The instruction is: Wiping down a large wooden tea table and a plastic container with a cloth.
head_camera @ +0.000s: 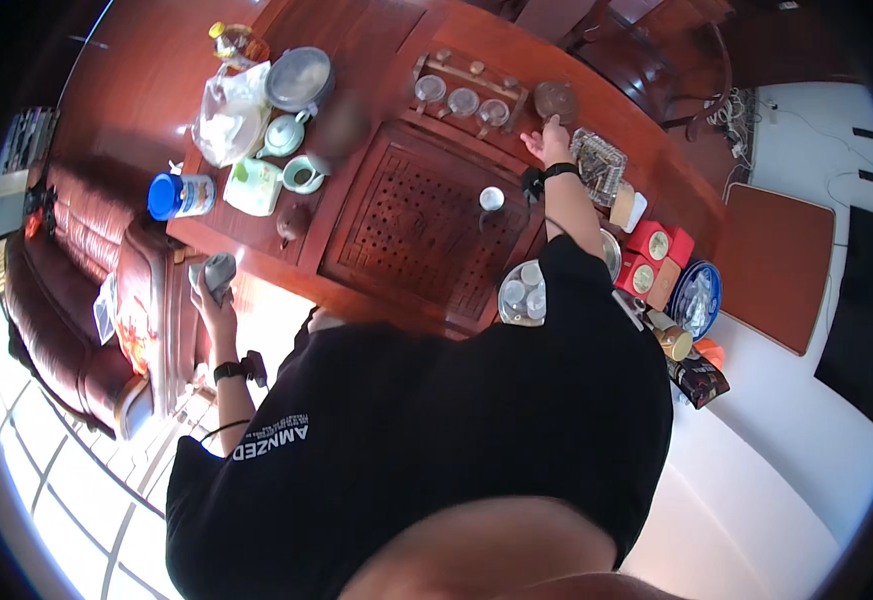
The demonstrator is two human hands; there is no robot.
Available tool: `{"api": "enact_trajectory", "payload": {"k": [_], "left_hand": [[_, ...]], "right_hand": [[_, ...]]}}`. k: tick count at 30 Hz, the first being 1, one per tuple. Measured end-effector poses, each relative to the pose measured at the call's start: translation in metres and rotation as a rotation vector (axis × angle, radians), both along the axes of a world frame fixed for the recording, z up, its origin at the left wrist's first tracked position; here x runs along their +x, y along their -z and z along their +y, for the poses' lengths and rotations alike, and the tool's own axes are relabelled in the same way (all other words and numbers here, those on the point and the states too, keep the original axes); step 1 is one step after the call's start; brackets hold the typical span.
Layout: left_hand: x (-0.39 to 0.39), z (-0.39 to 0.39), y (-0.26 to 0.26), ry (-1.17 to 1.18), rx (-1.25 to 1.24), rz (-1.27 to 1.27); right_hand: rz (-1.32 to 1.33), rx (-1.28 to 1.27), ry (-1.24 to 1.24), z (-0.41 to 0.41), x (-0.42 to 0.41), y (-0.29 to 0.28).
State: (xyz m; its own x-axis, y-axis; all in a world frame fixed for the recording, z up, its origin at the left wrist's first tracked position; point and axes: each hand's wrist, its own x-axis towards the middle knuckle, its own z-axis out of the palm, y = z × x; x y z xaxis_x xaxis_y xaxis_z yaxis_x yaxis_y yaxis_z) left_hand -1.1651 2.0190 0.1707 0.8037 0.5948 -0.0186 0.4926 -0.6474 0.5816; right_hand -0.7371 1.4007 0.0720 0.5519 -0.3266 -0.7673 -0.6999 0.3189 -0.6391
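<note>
My left hand (215, 300) is held off the table's left end, with its fingers around a bunched grey cloth (219, 274). At the far right my right hand (551, 142) reaches to a round brown teapot (555, 99). A fingertip overlaps the pot's near side, and other fingers point left; whether it grips the pot is not clear. Left of that hand stands a wooden rack (472, 69) with several glass cups (462, 102). A glass ashtray (598, 161) lies just right of my right wrist. One small white cup (491, 199) sits on the slotted tea tray (436, 217).
On the left are a pale green teapot (284, 136), an open green pitcher (303, 176), a tissue pack (253, 187), a blue-lidded can (181, 196) and a small brown pot (294, 223). Red boxes (658, 244) and a bowl of cups (520, 296) lie near my right arm.
</note>
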Motion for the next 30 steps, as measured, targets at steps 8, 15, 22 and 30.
{"api": "enact_trajectory", "payload": {"k": [8, 15, 22, 30], "left_hand": [[-0.043, 0.012, -0.005, -0.026, 0.061, 0.012], [-0.087, 0.033, 0.004, -0.075, 0.152, -0.005], [-0.095, 0.048, 0.032, -0.107, 0.118, 0.013], [-0.068, 0.082, 0.078, 0.100, 0.087, 0.006]], "right_hand": [[-0.271, 0.314, 0.172, 0.012, -0.008, 0.029], [-0.270, 0.318, 0.379, 0.032, 0.007, 0.020], [-0.401, 0.108, 0.297, -0.008, -0.033, 0.010], [-0.511, -0.211, 0.183, 0.100, -0.172, -0.026]]}}
